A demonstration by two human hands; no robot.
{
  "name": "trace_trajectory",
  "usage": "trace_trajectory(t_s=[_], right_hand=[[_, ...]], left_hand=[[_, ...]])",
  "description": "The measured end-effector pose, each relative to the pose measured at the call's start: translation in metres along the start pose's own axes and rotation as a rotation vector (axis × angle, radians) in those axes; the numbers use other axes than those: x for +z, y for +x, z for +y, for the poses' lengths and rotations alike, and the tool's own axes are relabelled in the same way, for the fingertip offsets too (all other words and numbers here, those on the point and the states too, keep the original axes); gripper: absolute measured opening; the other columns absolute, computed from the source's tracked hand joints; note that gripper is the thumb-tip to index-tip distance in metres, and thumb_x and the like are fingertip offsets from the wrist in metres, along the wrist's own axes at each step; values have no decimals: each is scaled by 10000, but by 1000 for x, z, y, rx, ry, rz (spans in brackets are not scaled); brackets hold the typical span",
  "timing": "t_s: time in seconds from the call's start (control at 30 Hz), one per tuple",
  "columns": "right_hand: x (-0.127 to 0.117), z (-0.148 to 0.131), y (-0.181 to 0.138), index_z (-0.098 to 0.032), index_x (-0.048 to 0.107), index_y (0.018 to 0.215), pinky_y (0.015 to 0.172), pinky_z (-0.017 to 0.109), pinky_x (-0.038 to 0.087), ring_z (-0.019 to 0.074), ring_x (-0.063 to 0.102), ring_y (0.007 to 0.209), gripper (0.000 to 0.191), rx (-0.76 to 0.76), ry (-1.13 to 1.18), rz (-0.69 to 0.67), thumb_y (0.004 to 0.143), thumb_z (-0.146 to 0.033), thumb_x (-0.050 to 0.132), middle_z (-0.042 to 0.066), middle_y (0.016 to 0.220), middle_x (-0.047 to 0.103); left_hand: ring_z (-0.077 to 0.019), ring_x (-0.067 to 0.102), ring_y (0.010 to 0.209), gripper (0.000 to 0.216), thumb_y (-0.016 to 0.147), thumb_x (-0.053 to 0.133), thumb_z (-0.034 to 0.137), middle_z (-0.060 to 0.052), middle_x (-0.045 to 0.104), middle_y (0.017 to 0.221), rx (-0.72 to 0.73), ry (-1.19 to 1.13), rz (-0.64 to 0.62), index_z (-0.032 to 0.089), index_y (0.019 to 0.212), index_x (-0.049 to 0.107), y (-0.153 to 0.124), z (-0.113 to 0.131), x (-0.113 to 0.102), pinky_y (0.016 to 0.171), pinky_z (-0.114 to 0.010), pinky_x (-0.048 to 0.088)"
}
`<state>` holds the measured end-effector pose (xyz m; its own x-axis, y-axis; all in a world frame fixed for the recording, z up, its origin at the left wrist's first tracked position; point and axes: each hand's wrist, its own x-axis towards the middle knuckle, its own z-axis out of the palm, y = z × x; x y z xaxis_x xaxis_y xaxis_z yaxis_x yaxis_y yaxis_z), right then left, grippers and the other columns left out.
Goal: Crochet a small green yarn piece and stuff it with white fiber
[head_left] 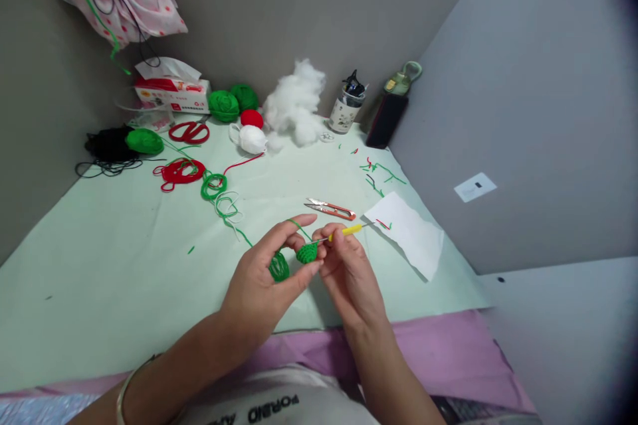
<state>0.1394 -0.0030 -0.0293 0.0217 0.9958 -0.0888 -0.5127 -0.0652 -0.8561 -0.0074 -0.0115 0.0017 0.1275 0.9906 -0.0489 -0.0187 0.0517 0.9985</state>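
Note:
My left hand (pixel 266 275) pinches a small green crocheted piece (pixel 307 253) between its fingers, with a strand of green yarn running up over the raised index finger. A loose coil of green yarn (pixel 279 267) shows behind the left palm. In my right hand (pixel 349 265) is a crochet hook with a yellow handle (pixel 346 232); its metal tip reaches the top edge of the green piece. Just beyond both hands lie orange-handled thread snips (pixel 331 209).
Red scissors (pixel 189 132), green yarn balls (pixel 224 106), white stuffing (pixel 296 106) and a pen cup (pixel 346 111) stand along the back. A dark phone (pixel 386 121) leans by the right wall. White paper (pixel 411 239) and yarn scraps (pixel 381 170) lie right.

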Motion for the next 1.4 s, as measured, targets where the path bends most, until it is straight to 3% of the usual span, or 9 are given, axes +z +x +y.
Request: trace_trajectory(t_s=[0.37, 0.53, 0.67, 0.9, 1.03, 1.17, 1.27, 1.4], right_hand=[[-2, 5, 0, -208, 723, 858, 600, 152, 525, 73, 598, 662, 254, 280, 318, -28, 780, -406, 862, -19, 794, 663], [2, -2, 0, -187, 746, 874, 577, 106, 521, 34, 561, 582, 214, 256, 401, -38, 772, -319, 881, -44, 703, 641], [2, -5, 1, -166, 756, 894, 597, 107, 543, 36, 585, 588, 242, 263, 414, 12, 751, -299, 899, -42, 678, 647], [-2, -1, 2, -161, 756, 933, 632, 145, 585, 48, 613, 593, 277, 277, 407, 56, 752, -315, 899, -37, 685, 669], [0, -3, 1, -154, 752, 915, 607, 129, 577, 44, 628, 599, 274, 249, 395, 59, 749, -311, 902, -24, 718, 704], [2, -6, -1, -164, 746, 909, 596, 138, 581, 54, 635, 596, 250, 224, 349, 34, 773, -324, 882, -15, 726, 712], [2, -6, -1, -166, 742, 915, 596, 145, 585, 62, 627, 587, 250, 229, 326, 9, 786, -338, 869, -22, 678, 680], [0, -4, -1, -167, 743, 920, 589, 145, 579, 72, 644, 583, 265, 251, 324, 10, 780, -352, 870, -19, 656, 679]], left_hand=[[-145, 617, 870, 422, 796, 771, 160, 36, 628, 839, -17, -79, -50, 283, 1197, 720, 0, -1, 0, 915, -270, 468], [-152, 659, 969, 447, 817, 818, 245, 1, 703, 961, -170, -403, -164, 271, 1250, 709, 7, -4, -7, 919, -248, 487], [-138, 681, 893, 373, 878, 770, 285, -34, 739, 984, -293, -584, -210, 211, 1241, 725, 14, -6, -12, 895, -238, 501], [-128, 681, 821, 301, 928, 710, 303, -45, 757, 950, -275, -648, -204, 170, 1198, 739, 15, -8, -10, 880, -246, 528], [-117, 685, 800, 387, 897, 758, 361, -34, 759, 921, -288, -581, -196, 186, 1240, 719, 15, -9, -10, 841, -212, 518], [-104, 678, 773, 406, 884, 772, 273, -34, 761, 939, -341, -608, -235, 192, 1275, 700, 17, -15, -11, 798, -197, 520], [-102, 649, 756, 297, 906, 725, 225, -75, 760, 1036, -363, -725, -269, 150, 1192, 743, 19, -20, -10, 787, -218, 541], [-109, 611, 734, 258, 903, 694, 194, -112, 754, 998, -401, -808, -294, 103, 1133, 770, 22, -23, -6, 753, -226, 539]])
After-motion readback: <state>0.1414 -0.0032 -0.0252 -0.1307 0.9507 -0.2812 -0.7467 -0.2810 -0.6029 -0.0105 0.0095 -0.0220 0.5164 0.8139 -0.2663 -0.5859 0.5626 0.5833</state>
